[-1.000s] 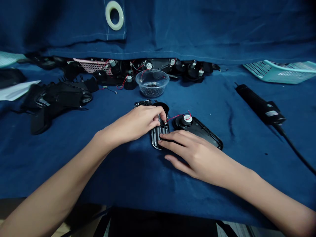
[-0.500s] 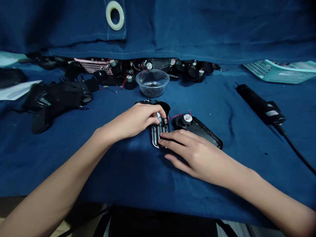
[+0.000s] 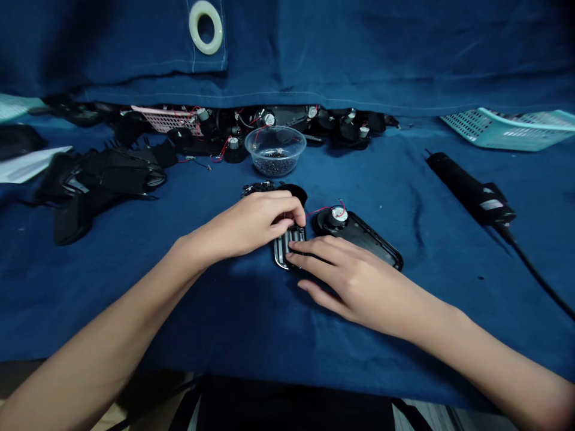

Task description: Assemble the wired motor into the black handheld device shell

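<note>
Open, oblong black plastic shell point(image 3: 281, 251) is touched by spread right hand point(image 3: 348, 272); left hand point(image 3: 251, 222) is curled, its pinch hidden; tapered black motor-bearing half point(image 3: 372, 238) is unjoined.

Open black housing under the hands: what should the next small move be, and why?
The left hand could perhaps press gently into the black housing: bent thumb and finger are at its middle, and the right hand rests fingertips on the nearer part, seemingly steadying it. The red wire alongside suggests going lightly.
</note>
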`<state>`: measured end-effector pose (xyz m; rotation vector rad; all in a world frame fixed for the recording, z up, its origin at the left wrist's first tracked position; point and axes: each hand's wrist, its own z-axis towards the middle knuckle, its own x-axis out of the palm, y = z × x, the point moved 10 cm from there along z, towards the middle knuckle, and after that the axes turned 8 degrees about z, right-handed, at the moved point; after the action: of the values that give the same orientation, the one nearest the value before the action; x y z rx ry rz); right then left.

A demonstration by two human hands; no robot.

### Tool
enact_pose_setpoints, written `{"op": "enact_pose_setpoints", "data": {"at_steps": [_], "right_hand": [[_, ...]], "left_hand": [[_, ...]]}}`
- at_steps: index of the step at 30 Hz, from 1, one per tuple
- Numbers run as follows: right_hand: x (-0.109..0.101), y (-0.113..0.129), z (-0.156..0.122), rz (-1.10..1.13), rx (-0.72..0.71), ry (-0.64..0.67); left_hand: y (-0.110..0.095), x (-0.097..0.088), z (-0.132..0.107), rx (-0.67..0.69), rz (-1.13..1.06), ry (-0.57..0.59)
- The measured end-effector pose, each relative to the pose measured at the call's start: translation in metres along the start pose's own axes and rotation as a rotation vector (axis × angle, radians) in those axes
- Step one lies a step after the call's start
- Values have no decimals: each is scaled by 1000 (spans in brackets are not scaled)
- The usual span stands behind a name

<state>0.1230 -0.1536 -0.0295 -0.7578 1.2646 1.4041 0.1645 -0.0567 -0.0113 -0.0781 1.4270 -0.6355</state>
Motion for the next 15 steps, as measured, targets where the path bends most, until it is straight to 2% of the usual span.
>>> {"op": "enact_pose_setpoints", "data": {"at_steps": [3, 7, 11, 15], "right_hand": [[0, 0, 0, -2, 4, 3], [2, 0, -1, 2, 2, 2], [-1, 0, -1, -10, -8, -31], [-15, -6, -2, -55, 19, -111]], "left_hand": [[12, 0, 0, -99, -119, -33], [28, 6, -2, -255, -313, -2], [27, 11, -3, -281, -375, 72], [27, 12, -2, -279, -379, 90]]}}
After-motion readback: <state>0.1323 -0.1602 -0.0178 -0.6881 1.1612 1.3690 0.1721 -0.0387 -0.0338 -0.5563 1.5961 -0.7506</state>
